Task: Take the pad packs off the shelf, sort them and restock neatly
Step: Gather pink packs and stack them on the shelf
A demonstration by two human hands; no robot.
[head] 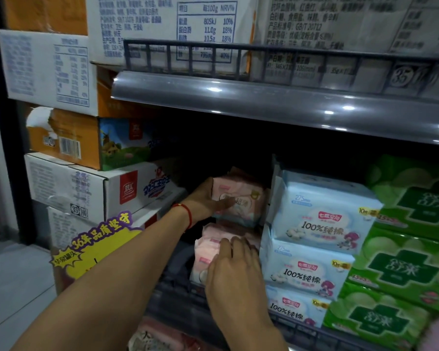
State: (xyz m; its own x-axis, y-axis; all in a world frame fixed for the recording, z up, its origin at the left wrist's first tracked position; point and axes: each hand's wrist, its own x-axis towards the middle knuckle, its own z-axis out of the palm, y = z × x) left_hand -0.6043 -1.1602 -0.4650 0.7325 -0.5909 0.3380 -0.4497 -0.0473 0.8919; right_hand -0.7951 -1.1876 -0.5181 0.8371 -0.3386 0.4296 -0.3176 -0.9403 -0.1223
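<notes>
Pink pad packs are stacked at the left end of the dark shelf. My left hand, with a red string on its wrist, holds the top pink pack by its left side, thumb on top and fingers across the front. My right hand rests on the lower pink pack, fingers curled over its top edge. To the right stand three stacked light-blue pad packs, then green packs.
Cardboard cartons are piled left of the shelf, with a yellow promo sign in front. A grey upper shelf with a rail overhangs the opening. More pink packs lie on the shelf below.
</notes>
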